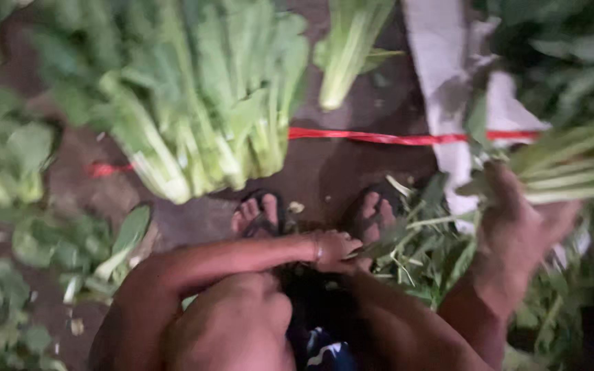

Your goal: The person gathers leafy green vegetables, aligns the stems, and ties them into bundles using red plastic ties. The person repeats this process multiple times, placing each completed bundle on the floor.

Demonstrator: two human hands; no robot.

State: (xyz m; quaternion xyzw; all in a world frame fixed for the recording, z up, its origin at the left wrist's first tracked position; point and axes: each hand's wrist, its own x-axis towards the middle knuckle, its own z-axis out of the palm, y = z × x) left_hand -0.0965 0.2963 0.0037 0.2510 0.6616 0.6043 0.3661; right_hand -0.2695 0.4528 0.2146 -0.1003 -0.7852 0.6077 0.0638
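Squatting over dark ground, a person was seen from above. A bundle of green stalks (572,165) was gripped in the right hand (517,227). The left hand (335,251) was closed among loose leaves (421,254) just beside a sandalled foot (372,213).

There is a single view, taken from a camera on the person's head and aimed steeply down past the knees to the ground. It sits close: the bent legs fill the lower middle of the picture, and the sandalled feet (311,216) lie near its centre. The left hand (335,251) is low and central; the right hand (517,227) is nearer the lens at the right edge, blurred. The top of the frame reaches a pile of leafy greens (194,103) and a red string (379,137) across the dark ground (324,172).
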